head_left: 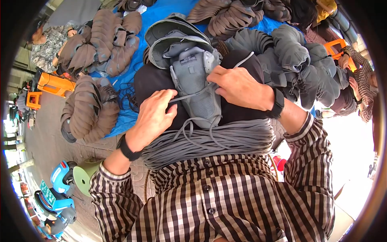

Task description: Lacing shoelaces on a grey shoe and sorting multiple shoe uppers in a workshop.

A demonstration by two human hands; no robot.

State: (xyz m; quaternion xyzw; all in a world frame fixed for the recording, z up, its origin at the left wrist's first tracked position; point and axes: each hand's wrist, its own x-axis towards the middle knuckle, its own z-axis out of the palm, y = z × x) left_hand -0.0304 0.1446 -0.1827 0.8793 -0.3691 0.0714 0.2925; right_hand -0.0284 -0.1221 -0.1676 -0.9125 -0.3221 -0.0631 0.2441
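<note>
A grey shoe upper (199, 103) lies across my dark-trousered thighs, its mesh tongue facing up and its toe end towards me. Across it runs a flat grey shoelace (189, 97). My left hand (155, 113) pinches this lace just off the upper's left side. At the right eyelet edge, my right hand (242, 88) is closed, its fingertips pinching lace against the upper; part of the grip is hidden. A pale lace end sticks up beyond that hand. Over my lap spreads a thick bundle of grey laces (213, 139), with loose loops by the toe end.
Stacked brown uppers (82, 107) lie at left on a blue tarp (155, 16); grey uppers (290, 52) are piled at right. Orange plastic stools (54, 84) stand beyond. A green cylinder (82, 177) is near my left elbow. Other people sit at both far sides.
</note>
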